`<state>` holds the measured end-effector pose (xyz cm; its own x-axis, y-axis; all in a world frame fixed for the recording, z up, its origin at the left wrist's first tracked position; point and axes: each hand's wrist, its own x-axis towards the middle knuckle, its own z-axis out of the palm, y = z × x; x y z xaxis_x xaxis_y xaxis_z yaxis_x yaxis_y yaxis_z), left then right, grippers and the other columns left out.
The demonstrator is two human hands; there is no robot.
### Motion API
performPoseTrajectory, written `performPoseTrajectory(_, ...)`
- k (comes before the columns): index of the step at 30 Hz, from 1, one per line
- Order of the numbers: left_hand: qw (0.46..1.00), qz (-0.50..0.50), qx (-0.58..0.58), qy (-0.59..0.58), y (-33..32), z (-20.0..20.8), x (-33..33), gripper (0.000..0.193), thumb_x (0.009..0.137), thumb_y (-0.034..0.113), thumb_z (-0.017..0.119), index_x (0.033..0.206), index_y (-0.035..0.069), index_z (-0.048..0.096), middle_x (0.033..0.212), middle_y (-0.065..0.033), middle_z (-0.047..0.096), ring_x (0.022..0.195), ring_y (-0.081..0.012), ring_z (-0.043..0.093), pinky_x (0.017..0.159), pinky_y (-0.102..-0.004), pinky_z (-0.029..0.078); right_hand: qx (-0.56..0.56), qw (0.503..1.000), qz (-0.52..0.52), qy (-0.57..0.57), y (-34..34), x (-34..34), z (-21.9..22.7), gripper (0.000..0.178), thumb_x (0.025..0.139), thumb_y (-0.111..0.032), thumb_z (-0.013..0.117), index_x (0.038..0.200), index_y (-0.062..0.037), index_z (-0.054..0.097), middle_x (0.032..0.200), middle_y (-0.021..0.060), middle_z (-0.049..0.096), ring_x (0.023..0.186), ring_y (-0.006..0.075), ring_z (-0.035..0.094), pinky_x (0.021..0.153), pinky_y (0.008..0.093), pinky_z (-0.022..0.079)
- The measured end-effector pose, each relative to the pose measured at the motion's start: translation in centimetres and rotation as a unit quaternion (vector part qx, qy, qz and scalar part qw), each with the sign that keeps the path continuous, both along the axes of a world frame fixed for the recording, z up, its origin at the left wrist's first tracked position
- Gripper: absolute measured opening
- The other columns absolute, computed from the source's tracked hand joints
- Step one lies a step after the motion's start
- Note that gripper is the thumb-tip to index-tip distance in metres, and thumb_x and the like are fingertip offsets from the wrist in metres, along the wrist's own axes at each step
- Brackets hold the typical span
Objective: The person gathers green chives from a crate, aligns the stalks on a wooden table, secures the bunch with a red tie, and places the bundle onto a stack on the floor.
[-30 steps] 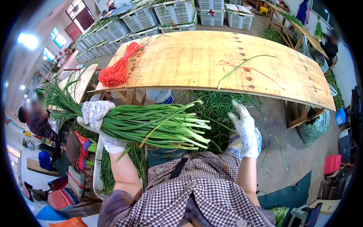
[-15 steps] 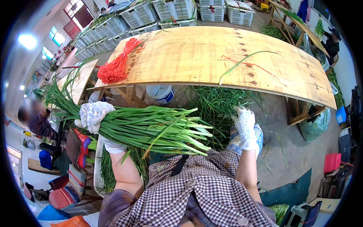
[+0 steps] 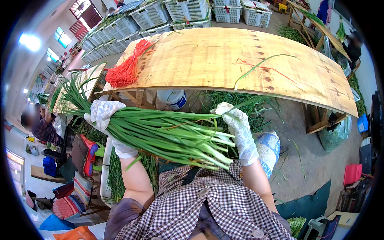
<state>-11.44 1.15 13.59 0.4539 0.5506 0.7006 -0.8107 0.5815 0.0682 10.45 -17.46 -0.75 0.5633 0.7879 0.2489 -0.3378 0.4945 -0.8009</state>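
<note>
A thick bunch of garlic chives [image 3: 168,138] lies across the front of my body, with pale stem ends to the right and long green leaves trailing left. My left hand [image 3: 105,114], in a white patterned glove, is closed around its leafy part. At the top of the stem ends, my gloved right hand [image 3: 237,130] pinches a single green stalk, whose leaf sticks out past the fingers toward the right. A thin brownish leaf curls across the bunch beside these fingers.
A wooden table [image 3: 200,60] spans ahead, bearing a bundle of red ties [image 3: 128,68] and a loose leaf. Below it are a white bucket [image 3: 172,98] and a heap of greens [image 3: 256,106]. More greens fill a white tub [image 3: 105,176] at my left. Crates [image 3: 148,16] stand behind.
My right hand has moved left and up from above my knee to the stem ends and now pinches a stalk. The bunch has shifted slightly right and tilted, its stem ends lower.
</note>
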Motion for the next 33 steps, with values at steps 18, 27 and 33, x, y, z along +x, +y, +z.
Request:
performPoseTrajectory(18, 0.974, 0.163, 0.010, 0.157, 3.4, 1.3, -0.2, 0.029, 0.092, 0.021, 0.057, 0.067, 0.015, 0.044, 0.059, 0.0055, 0.049, 0.058, -0.0076, 0.051, 0.080, -0.0289, 0.045, -0.209, 0.940, 0.082, -0.257, -1.4, 0.8, 5.4, 0.031, 0.085, -0.017, 0.068, 0.110, 0.0019, 0.066, 0.100, 0.0090, 0.070, 0.093, 0.0151, 0.063, 0.087, 0.0267, 0.048)
performPoseTrajectory(27, 0.874, 0.331, -0.184, 0.304, 3.2, 1.8, 1.4, 0.024, 0.092, 0.024, 0.059, 0.074, 0.010, 0.052, 0.061, 0.0026, 0.050, 0.057, -0.0130, 0.050, 0.087, -0.0354, 0.049, -0.145, 0.979, 0.140, 0.015, -2.1, 0.5, 4.4, 0.031, 0.086, -0.015, 0.067, 0.111, 0.0028, 0.064, 0.098, 0.0061, 0.069, 0.086, 0.0104, 0.063, 0.076, 0.0249, 0.051)
performPoseTrajectory(33, 0.862, 0.304, -0.230, 0.333, 2.7, 0.9, 3.5, 0.025, 0.091, 0.022, 0.061, 0.071, 0.009, 0.052, 0.060, 0.0017, 0.051, 0.058, -0.0148, 0.053, 0.085, -0.0384, 0.051, -0.147, 0.983, 0.101, 0.048, -2.9, 2.3, 1.2, 0.027, 0.084, -0.012, 0.067, 0.106, 0.0021, 0.064, 0.096, 0.0082, 0.068, 0.086, 0.0158, 0.065, 0.079, 0.0285, 0.053)
